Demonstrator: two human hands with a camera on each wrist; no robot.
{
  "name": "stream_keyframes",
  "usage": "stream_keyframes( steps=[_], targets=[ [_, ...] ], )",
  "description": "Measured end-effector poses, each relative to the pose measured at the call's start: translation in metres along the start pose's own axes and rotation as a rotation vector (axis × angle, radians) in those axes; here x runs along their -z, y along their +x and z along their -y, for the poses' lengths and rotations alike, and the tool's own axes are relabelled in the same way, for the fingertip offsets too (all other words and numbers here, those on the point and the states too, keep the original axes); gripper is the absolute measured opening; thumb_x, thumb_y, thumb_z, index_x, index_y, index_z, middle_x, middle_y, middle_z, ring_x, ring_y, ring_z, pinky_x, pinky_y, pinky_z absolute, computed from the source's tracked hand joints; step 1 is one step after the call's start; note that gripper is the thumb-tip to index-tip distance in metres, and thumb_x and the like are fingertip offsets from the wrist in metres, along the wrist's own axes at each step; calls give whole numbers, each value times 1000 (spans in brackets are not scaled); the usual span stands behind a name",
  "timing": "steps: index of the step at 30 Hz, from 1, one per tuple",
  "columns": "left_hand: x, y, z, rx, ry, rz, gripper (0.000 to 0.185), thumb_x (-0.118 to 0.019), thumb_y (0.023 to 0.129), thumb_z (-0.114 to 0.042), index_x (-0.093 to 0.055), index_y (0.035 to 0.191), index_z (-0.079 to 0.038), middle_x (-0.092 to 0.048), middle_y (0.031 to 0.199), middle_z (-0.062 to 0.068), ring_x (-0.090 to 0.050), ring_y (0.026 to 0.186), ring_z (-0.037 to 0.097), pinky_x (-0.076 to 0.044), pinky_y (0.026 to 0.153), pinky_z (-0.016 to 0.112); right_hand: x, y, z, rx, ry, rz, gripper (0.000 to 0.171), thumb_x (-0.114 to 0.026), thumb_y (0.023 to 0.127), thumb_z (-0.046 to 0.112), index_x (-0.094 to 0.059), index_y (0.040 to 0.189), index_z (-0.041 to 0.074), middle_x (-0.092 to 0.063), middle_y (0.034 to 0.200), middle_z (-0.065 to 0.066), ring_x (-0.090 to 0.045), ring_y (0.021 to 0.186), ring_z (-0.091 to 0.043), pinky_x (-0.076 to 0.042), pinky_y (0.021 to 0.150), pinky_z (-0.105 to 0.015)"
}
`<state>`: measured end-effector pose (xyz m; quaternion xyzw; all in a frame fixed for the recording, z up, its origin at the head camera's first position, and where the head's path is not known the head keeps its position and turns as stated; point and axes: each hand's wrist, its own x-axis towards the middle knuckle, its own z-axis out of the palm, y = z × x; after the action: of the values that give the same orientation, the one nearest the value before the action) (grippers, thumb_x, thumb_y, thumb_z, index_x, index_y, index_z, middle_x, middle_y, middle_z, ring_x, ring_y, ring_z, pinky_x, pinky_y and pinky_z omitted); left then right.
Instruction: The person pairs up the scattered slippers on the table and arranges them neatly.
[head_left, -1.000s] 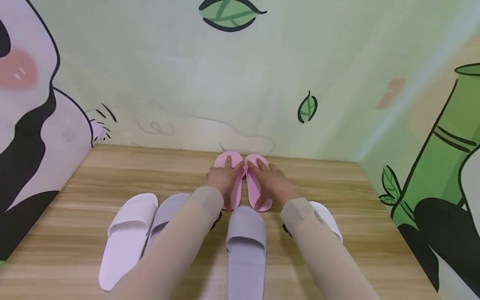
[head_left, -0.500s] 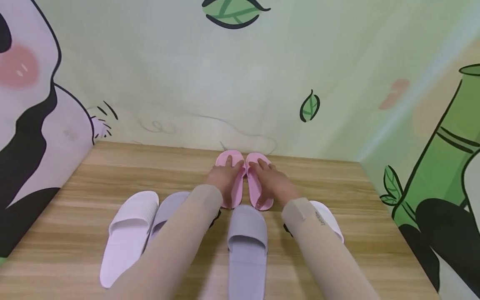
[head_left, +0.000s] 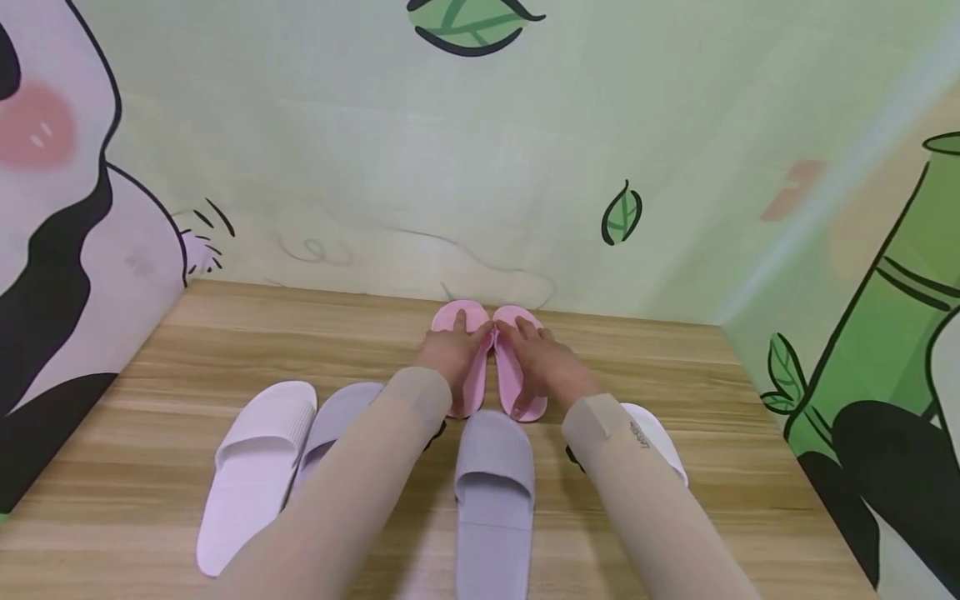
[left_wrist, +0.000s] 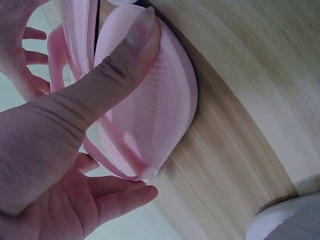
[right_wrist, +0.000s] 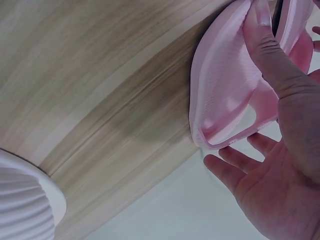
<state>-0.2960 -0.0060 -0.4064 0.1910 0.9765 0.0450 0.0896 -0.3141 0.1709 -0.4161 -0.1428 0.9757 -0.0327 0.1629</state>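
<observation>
A pair of pink slippers stands side by side against the wall, toes toward it. My left hand (head_left: 447, 354) is on the left pink slipper (left_wrist: 150, 100), its thumb lying along the footbed and its other fingers at the outer side by the strap. On the right pink slipper (right_wrist: 220, 85) my right hand (head_left: 547, 360) holds in the same way, thumb inside on the footbed and fingertips at the strap's edge. Both straps are partly hidden under the hands. The slippers' inner edges nearly meet in the head view.
A grey slipper (head_left: 494, 525) lies just in front of the pink pair. To the left are a white slipper (head_left: 251, 500) and a second grey slipper (head_left: 341, 412), partly behind the left sleeve. Another white slipper (head_left: 658, 437) shows past the right sleeve. A painted wall (head_left: 337, 167) bounds the wooden floor (head_left: 300, 333).
The head view has shifted very slightly. Both hands and the pink slippers keep their places against the wall.
</observation>
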Motion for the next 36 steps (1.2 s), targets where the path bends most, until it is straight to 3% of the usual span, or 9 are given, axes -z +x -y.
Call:
stream_keyframes(
  steps=[10,17,23,26,30,36],
  targets=[
    [8,-8,-2,-12,15,-17,144,-106,51,-23,-21,167,-21,-23,166,34,-59,128,51,-50,110,57,5,1,5,-11,-16,27,147,-103,60,32,-4,168,31,-2,176,-11,-12,159,-47,-29,122,-66],
    [9,-7,0,21,13,9,146,-106,51,-26,-18,167,-25,-19,169,30,-58,127,51,-52,106,59,8,-3,7,-16,0,35,143,-101,64,28,-4,168,31,-1,177,-9,-10,160,-45,-27,124,-63],
    [9,-3,0,58,25,34,146,-106,51,-29,-17,167,-29,-11,173,23,-37,144,61,-43,110,71,8,-3,6,6,-9,20,146,-102,62,32,-2,168,27,-1,176,-11,-11,160,-47,-28,123,-64],
    [9,-1,1,25,79,20,144,-106,51,-33,-21,167,-24,-14,173,21,-31,150,56,-39,113,71,6,1,4,10,-38,27,148,-102,61,36,0,168,22,-2,176,-13,-13,159,-46,-29,124,-62],
    [9,-3,3,-40,166,-21,141,-105,50,-40,-26,165,-16,-28,169,19,-36,150,45,-40,115,68,5,5,4,1,-59,42,147,-101,61,40,-2,167,17,-3,176,-14,-14,159,-45,-29,125,-59],
    [10,-9,3,-111,159,-39,139,-104,52,-37,-26,164,-12,-37,163,19,-47,140,40,-48,110,62,3,3,5,0,-46,33,146,-102,60,38,-6,167,17,-5,175,-17,-17,158,-46,-34,123,-59]
  ],
)
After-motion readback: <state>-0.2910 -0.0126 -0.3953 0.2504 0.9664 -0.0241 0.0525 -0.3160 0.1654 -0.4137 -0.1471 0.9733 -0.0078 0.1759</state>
